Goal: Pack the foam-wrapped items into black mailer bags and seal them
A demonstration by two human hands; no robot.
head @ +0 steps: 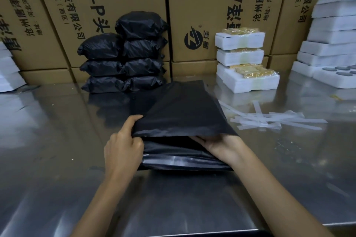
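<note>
Now left grip (123, 146) pinches the mailer bag (185, 115) mouth's upper edge; right grip (215, 143) holds inside.

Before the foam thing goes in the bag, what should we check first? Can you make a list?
1. Bag mouth held open: ok. The left hand grips the top layer of the black mailer bag and the right hand reaches into the opening.
2. Bag empty inside: cannot tell, the inside is dark.
3. A foam-wrapped item ready: ok, three lie stacked to the right, on the steel table.
4. A hand free to fetch it: not ok, both are busy with the bag.
5. Room for the finished bag: ok, beside the packed bags.
</note>
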